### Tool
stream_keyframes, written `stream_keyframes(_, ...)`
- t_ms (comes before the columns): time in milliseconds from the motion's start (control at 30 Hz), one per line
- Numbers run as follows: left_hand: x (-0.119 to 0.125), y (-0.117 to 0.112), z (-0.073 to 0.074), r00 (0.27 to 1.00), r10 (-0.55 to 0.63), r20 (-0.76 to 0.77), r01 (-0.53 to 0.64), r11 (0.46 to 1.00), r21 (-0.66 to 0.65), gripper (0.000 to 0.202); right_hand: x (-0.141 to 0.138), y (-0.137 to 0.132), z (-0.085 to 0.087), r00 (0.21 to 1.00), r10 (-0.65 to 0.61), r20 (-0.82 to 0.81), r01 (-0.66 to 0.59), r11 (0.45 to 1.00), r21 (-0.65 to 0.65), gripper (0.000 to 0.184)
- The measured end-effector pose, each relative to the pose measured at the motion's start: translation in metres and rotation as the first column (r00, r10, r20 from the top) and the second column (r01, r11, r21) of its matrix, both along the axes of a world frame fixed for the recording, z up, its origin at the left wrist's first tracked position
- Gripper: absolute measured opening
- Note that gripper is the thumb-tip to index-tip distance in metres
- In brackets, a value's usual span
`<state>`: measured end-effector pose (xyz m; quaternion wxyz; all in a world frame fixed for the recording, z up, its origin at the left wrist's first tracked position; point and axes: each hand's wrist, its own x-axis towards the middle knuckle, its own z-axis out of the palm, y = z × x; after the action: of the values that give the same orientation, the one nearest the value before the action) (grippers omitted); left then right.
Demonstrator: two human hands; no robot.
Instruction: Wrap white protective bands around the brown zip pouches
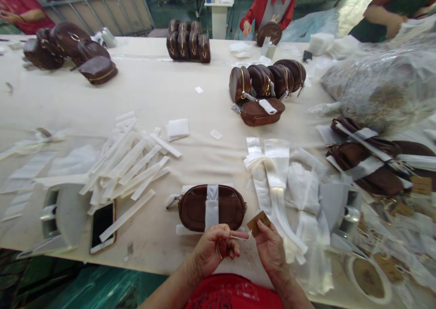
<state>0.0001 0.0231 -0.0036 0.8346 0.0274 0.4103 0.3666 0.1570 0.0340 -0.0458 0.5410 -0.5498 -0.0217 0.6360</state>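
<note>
My left hand [214, 250] is curled near the table's front edge, its fingers pinching a thin clear loop or string that runs to the right. My right hand [270, 245] pinches a small brown card tag [258, 222] at its upper tip. Just beyond both hands lies a brown leather pouch [192, 207] with a white wrap band [211, 206] across its middle, resting on white paper.
White paper strips [132, 168] are heaped to the left beside a phone [102, 225]. Clear plastic sleeves [277, 181] lie to the right. Wrapped brown bags [371, 163] and more pouches [265, 82] stand farther off. Other people work at the table's far side.
</note>
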Motion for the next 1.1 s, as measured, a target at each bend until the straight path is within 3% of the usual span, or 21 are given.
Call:
stream_keyframes(233, 0.005, 0.0, 0.002, 0.999, -0.029, -0.027, 0.03, 0.999, 0.036, 0.028, 0.004, 0.001, -0.002, 1.0, -0.005, -0.011, 0.005, 1.0, -0.015, 0.03)
stream_keyframes(400, -0.004, 0.006, 0.015, 0.953, 0.131, -0.274, -0.089, 0.983, 0.162, 0.039, 0.007, -0.001, -0.012, 1.0, 0.004, 0.003, -0.004, 0.996, -0.084, 0.032)
stream_keyframes(500, -0.012, 0.008, 0.021, 0.92, 0.13, -0.37, -0.061, 0.979, 0.192, 0.043, 0.012, -0.003, -0.013, 0.985, 0.138, 0.108, -0.124, 0.984, -0.129, 0.035)
stream_keyframes(567, -0.015, 0.007, 0.024, 0.893, 0.081, -0.443, 0.013, 0.979, 0.205, 0.041, 0.016, -0.001, -0.006, 0.901, 0.222, 0.372, -0.184, 0.973, -0.136, 0.04)
stream_keyframes(633, -0.014, 0.005, 0.026, 0.868, 0.049, -0.494, 0.074, 0.971, 0.226, 0.037, 0.016, 0.002, 0.006, 0.727, 0.194, 0.658, -0.226, 0.974, -0.037, 0.044)
stream_keyframes(700, -0.013, 0.002, 0.028, 0.857, 0.055, -0.512, 0.098, 0.959, 0.267, 0.034, 0.01, 0.006, 0.021, 0.648, 0.207, 0.732, -0.376, 0.924, 0.072, 0.045)
stream_keyframes(800, -0.013, -0.003, 0.028, 0.826, 0.139, -0.546, 0.069, 0.937, 0.342, 0.03, -0.015, 0.01, 0.038, 0.688, 0.504, 0.523, -0.644, 0.756, 0.118, 0.039)
stream_keyframes(867, -0.017, -0.006, 0.027, 0.775, 0.228, -0.59, 0.027, 0.92, 0.392, 0.028, -0.036, 0.011, 0.043, 0.678, 0.633, 0.373, -0.714, 0.689, 0.126, 0.039)
stream_keyframes(1000, -0.03, -0.015, 0.02, 0.66, 0.358, -0.661, -0.015, 0.885, 0.465, 0.025, -0.067, 0.013, 0.043, 0.638, 0.752, 0.165, -0.769, 0.631, 0.102, 0.038)
stream_keyframes(1100, -0.039, -0.021, 0.013, 0.57, 0.412, -0.711, -0.027, 0.874, 0.485, 0.021, -0.079, 0.017, 0.043, 0.631, 0.776, -0.002, -0.775, 0.631, 0.041, 0.041)
